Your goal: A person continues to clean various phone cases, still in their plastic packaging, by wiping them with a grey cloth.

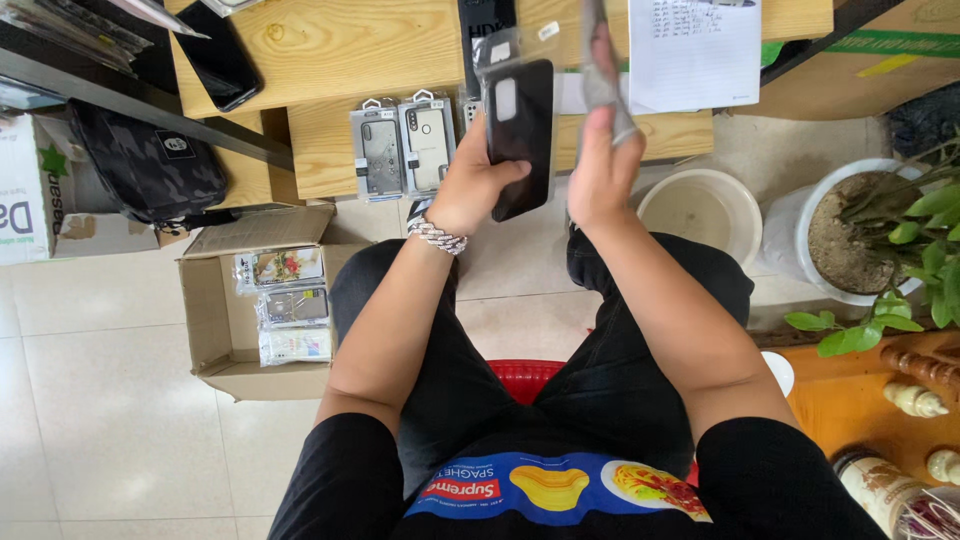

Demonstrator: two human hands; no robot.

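Right now your left hand (pixel 470 185) is clamped around a black phone case (pixel 521 135), thumb across its back, holding it upright above your lap — just in front of the low wooden table (pixel 330 45). Your right hand (pixel 598 165) pinches a clear plastic sleeve (pixel 600 70) beside it, fingers closed on the film. Two packaged cases (pixel 405 148) lie on the table edge near your left wrist — a cardboard box (pixel 225 330) with more packets sits on the floor
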